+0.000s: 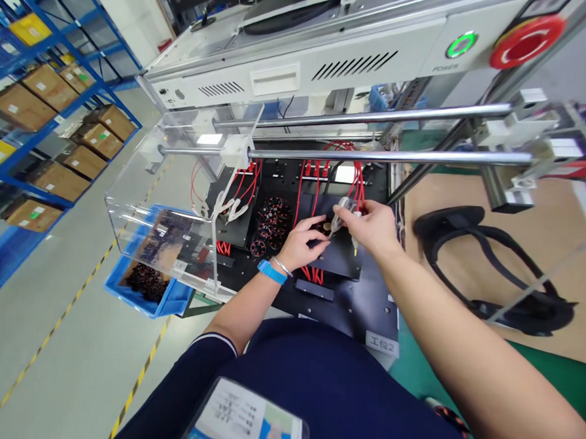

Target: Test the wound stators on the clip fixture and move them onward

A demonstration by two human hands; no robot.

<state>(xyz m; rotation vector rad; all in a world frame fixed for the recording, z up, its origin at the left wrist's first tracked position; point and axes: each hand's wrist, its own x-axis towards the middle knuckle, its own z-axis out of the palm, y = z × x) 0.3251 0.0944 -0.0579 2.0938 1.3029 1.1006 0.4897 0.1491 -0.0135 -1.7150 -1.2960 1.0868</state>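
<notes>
My right hand (375,229) pinches a white test clip (341,212) that has red wires behind it. Close beside it, my left hand (304,243) curls its thumb and fingers around a small round motor stator (326,228), mostly hidden by the fingers. Both hands are over a black fixture plate (337,261). A second white clip hangs partly visible beneath my right hand. To the left of my left hand, several dark stators with copper-coloured windings (273,218) are grouped on the black surface.
More white clips (232,208) on red wires hang at the left station behind a clear plastic guard (164,232). Steel rods (389,156) cross above the hands. A blue bin (171,298) with dark parts is at lower left; a black head strap (496,269) lies right.
</notes>
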